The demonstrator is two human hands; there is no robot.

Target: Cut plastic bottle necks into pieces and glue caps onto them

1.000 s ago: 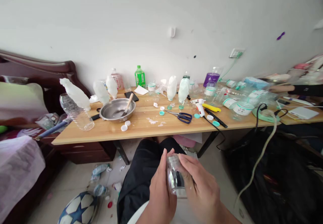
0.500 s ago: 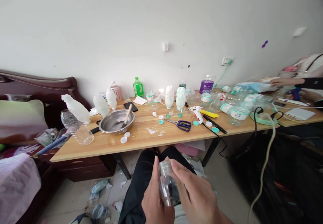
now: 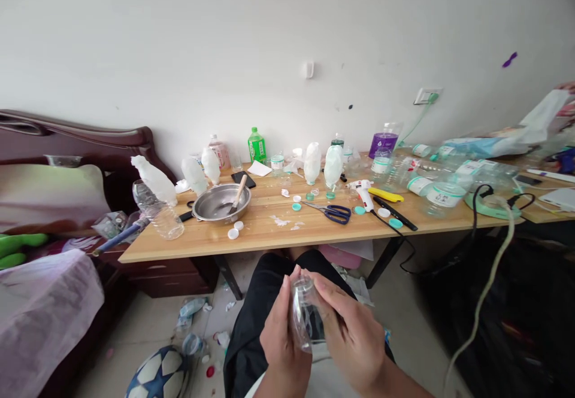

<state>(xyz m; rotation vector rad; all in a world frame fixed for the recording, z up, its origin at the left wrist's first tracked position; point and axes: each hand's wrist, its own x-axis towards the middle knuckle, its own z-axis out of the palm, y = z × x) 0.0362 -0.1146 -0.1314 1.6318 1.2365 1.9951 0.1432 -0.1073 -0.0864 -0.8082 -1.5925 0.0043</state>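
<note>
Over my lap, both hands grip a small clear plastic bottle [image 3: 305, 317] held upright. My left hand [image 3: 281, 341] wraps its left side, thumb pointing up beside the neck. My right hand [image 3: 353, 335] covers its right side, fingers curled over the top. I sit back from a long wooden table [image 3: 269, 239]. On the table lie blue-handled scissors [image 3: 335, 211], a white glue gun [image 3: 365, 191], a steel bowl [image 3: 221, 202] with a brush in it, and several bottle caps.
Several paper-wrapped bottles [image 3: 333, 166], a green bottle [image 3: 256, 145] and clear bottles crowd the table's back and right. A dark bed headboard [image 3: 90, 146] stands left. A football [image 3: 155, 374] and litter lie on the floor. A thick cable [image 3: 489, 284] hangs at right.
My view shifted slightly; the table now sits a little further right and the football is back in view. Both hands keep hold of the bottle, turning it slightly.
</note>
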